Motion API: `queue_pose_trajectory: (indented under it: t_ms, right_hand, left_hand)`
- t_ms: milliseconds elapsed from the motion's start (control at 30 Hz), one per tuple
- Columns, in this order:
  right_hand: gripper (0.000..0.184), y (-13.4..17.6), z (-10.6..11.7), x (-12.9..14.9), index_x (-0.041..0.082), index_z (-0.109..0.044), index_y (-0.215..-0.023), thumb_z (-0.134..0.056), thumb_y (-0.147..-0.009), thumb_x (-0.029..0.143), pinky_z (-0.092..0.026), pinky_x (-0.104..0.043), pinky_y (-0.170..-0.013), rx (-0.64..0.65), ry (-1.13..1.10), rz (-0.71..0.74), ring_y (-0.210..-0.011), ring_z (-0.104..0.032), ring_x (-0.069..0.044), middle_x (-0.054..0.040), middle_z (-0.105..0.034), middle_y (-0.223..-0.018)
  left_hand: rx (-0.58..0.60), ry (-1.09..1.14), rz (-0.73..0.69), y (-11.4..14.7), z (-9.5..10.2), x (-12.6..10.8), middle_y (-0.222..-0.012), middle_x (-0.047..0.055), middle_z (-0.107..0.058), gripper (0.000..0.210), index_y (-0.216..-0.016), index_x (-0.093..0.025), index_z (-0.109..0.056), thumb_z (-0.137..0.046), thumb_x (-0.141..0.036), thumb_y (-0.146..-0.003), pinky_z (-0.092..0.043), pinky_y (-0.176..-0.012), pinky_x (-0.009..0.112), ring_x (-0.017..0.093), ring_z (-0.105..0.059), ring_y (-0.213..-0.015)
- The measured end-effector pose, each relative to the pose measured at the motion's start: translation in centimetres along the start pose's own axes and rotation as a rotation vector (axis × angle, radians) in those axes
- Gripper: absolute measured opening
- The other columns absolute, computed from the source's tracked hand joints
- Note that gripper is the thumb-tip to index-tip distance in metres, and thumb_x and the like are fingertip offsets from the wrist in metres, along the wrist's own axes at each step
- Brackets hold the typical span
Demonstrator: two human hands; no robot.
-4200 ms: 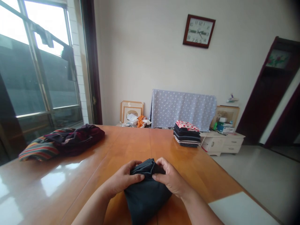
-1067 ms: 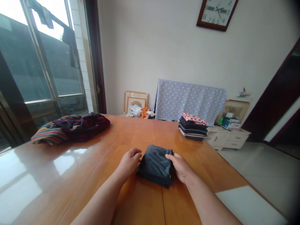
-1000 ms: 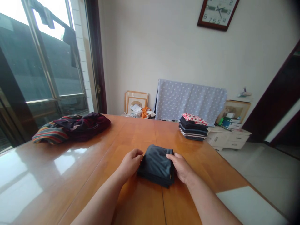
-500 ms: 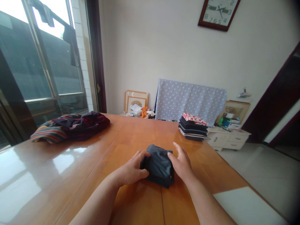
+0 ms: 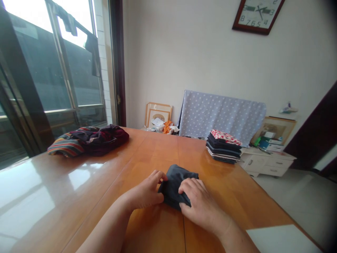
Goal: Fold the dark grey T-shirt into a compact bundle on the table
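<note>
A folded dark grey garment (image 5: pixel 172 186) lies on the wooden table in front of me, in a thick, roughly square bundle. My left hand (image 5: pixel 149 191) grips its left edge, thumb at the near corner and fingers bent at the far one. Over the right part of the bundle, my right hand (image 5: pixel 196 198) has its fingers curled down onto the cloth, with the thumb near the front edge. That hand hides the garment's right side. What the right fingertips pinch, beyond the cloth's surface, is hidden.
A stack of folded clothes (image 5: pixel 223 149) with a red-and-white piece on top stands at the table's far right. Loose crumpled clothes (image 5: pixel 100 140) lie far left. A white sheet (image 5: pixel 284 239) lies near right on the wooden table (image 5: pixel 147 151). A polka-dot cloth (image 5: pixel 221 112) hangs behind.
My right hand has moved from beside the garment's right edge to over its top, fingers now curled down. My left hand stays at the left edge. The view has turned slightly left.
</note>
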State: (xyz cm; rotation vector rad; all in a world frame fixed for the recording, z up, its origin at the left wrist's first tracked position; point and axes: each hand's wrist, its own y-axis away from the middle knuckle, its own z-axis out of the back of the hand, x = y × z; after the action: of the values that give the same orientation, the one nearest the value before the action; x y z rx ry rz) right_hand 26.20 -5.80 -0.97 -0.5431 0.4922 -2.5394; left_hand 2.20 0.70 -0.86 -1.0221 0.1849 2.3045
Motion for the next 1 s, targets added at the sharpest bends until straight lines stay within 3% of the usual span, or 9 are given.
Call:
queue_pose_trajectory:
  t_ms: [200, 367, 533, 767, 1000]
  right_hand:
    - [0.019, -0.6, -0.7, -0.7, 0.024, -0.059, -0.09, -0.06, -0.078, 0.009, -0.038, -0.038, -0.088, -0.145, 0.025, 0.059, -0.09, -0.057, -0.021, -0.0014, -0.066, -0.089]
    - [0.017, -1.1, -0.9, -0.7, 0.025, -0.062, -0.093, -0.061, -0.081, 0.013, -0.04, -0.038, -0.087, -0.244, 0.012, 0.058, -0.089, -0.059, -0.022, -0.0029, -0.067, -0.089]
    - [0.019, -1.0, -1.1, -0.6, 0.025, -0.062, -0.096, -0.062, -0.08, 0.013, -0.04, -0.039, -0.087, -0.256, -0.01, 0.068, -0.09, -0.06, -0.023, -0.0026, -0.067, -0.091]
    - [0.018, -1.2, -1.5, -0.5, 0.024, -0.062, -0.096, -0.063, -0.081, 0.013, -0.04, -0.038, -0.086, -0.25, -0.034, 0.067, -0.091, -0.059, -0.023, -0.0028, -0.067, -0.091]
    - [0.018, -0.9, -1.6, -0.2, 0.025, -0.062, -0.094, -0.064, -0.08, 0.014, -0.04, -0.038, -0.086, -0.166, -0.023, 0.056, -0.089, -0.058, -0.022, -0.0018, -0.066, -0.09]
  left_hand:
    - [-0.065, -0.195, -0.043, 0.4, -1.1, -0.6, -0.117, 0.006, -0.053, 0.053, -0.117, -0.026, -0.052, -0.065, -0.021, -0.065, -0.048, -0.088, 0.033, 0.023, -0.056, -0.105]
    - [-0.143, -0.374, 0.03, 0.4, -2.4, -2.1, -0.113, 0.007, -0.053, 0.042, -0.115, -0.027, -0.051, -0.063, -0.031, -0.075, -0.046, -0.083, 0.033, 0.026, -0.058, -0.104]
    - [-0.167, -0.511, 0.118, 0.1, -2.9, -2.5, -0.11, 0.009, -0.055, 0.031, -0.111, -0.024, -0.05, -0.051, -0.023, -0.08, -0.045, -0.078, 0.033, 0.025, -0.062, -0.097]
    - [-0.099, -0.554, 0.184, 0.2, -2.6, -2.5, -0.107, 0.012, -0.064, 0.031, -0.109, -0.022, -0.049, -0.053, -0.022, -0.079, -0.046, -0.075, 0.037, 0.032, -0.064, -0.1]
    - [-0.065, -0.578, 0.237, 0.0, -2.6, -2.8, -0.103, 0.013, -0.068, 0.022, -0.104, -0.021, -0.051, -0.048, -0.017, -0.083, -0.047, -0.075, 0.036, 0.03, -0.066, -0.094]
